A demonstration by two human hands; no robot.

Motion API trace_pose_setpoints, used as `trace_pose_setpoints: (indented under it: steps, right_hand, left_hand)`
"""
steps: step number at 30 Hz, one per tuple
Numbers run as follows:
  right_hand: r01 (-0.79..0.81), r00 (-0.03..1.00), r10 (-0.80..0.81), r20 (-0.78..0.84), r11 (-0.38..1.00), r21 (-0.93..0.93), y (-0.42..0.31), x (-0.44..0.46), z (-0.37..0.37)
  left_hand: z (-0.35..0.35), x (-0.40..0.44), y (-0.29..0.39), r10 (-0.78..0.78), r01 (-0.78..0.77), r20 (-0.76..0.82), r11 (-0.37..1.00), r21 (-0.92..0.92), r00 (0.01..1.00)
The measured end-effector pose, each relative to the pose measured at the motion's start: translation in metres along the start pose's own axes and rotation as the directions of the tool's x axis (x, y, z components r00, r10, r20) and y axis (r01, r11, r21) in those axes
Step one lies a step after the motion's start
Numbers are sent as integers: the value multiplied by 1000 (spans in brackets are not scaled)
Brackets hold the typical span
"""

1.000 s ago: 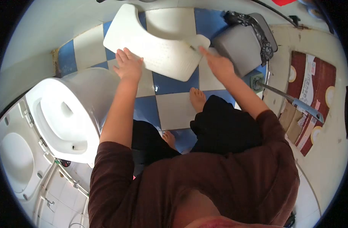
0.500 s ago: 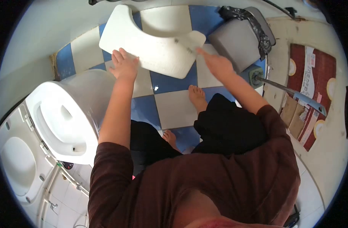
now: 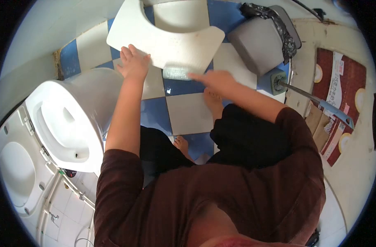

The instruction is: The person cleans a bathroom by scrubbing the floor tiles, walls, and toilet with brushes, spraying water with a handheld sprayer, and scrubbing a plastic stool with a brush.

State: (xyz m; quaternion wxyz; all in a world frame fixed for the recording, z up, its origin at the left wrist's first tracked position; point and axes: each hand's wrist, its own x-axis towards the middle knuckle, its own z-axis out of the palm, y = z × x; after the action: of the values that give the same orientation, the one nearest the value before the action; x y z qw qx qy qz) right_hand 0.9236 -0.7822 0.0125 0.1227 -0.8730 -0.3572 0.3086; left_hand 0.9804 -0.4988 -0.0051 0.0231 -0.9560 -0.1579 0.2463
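A white curved stool (image 3: 167, 45) stands on the blue and white tiled floor. Against its near left edge rests my left hand (image 3: 134, 64), fingers spread. My right hand (image 3: 212, 80) is closed round the handle end of a pale brush (image 3: 176, 73), whose head looks blurred and lies over the stool's near edge. The handle itself is mostly hidden by the fingers.
A white toilet (image 3: 68, 123) with its lid raised is on the left. A grey bin (image 3: 257, 45) with a black bag lies beyond my right arm, beside a green-headed toilet brush (image 3: 278, 81). Flattened cardboard (image 3: 340, 94) is at the right; my bare feet (image 3: 213, 103) are on the tiles.
My right hand and the brush have moved left and nearer, from the stool's right end to its near edge. My left hand stays at the stool's left edge.
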Motion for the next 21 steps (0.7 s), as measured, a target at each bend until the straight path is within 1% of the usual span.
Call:
trace_pose_setpoints:
  steps: [1, 3, 4, 6, 7, 8, 9, 11, 12, 13, 15, 16, 17, 19, 20, 21]
  right_hand:
    - [-136, 990, 137, -39, 991, 9, 14, 2, -10]
    - [-391, 914, 393, -101, 919, 40, 33, 3, -38]
    - [-333, 937, 334, -103, 942, 25, 28, 3, -35]
    - [-100, 992, 103, -78, 994, 38, 12, 1, -2]
    - [22, 998, -19, -63, 999, 45, -1, 4, -2]
    - [-142, 990, 140, 24, 988, 56, 6, 8, -16]
    - [-301, 949, 295, 110, 953, 40, 6, 11, -40]
    - [-316, 948, 317, -28, 948, 29, 27, 4, -64]
    - [-279, 960, 279, 5, 959, 58, 19, 3, -61]
    - [-187, 982, 186, 38, 982, 38, 8, 0, -59]
    - [0, 994, -1, 109, 1000, 7, -10, -4, -43]
    - [-107, 989, 103, 104, 993, 38, 11, 4, -35]
    - [-213, 974, 206, 98, 974, 71, 32, 11, -27]
    - [-288, 950, 288, -119, 957, 14, 42, 3, -65]
    - [-302, 947, 301, -111, 953, 10, 43, 6, -53]
    - [-213, 976, 214, -32, 976, 37, 31, 5, -45]
  left_hand:
    - [0, -1, -1, 0, 0, 8, 1000, 0, 1000]
    - [6, 2, -2, 3, -3, -37, 1000, 5, 999]
    - [8, 0, -1, 10, -10, -58, 1000, 7, 998]
    - [3, 0, 0, -11, 12, -10, 1000, 11, 1000]
    - [1, 0, 1, -25, 25, 15, 1000, 12, 1000]
    - [0, 1, 1, -16, 16, 6, 1000, 2, 1000]
    - [1, 0, 1, -10, 10, 4, 1000, -7, 1000]
    - [4, -2, -2, -9, 9, 11, 1000, -9, 1000]
    - [4, -1, -1, -12, 12, 17, 1000, -4, 1000]
    - [2, 1, 1, -10, 10, 15, 1000, -1, 1000]
    - [-1, 0, 1, -4, 4, 15, 1000, 0, 1000]
    - [-2, 0, 1, -4, 4, 16, 1000, 2, 1000]
    - [1, 2, 0, 2, -2, -29, 1000, 4, 1000]
    - [12, 1, -3, 20, -18, -104, 1000, 19, 994]
    - [14, 2, -4, 6, -5, -85, 1000, 17, 996]
    - [14, 4, -2, -1, 2, -70, 1000, 14, 998]
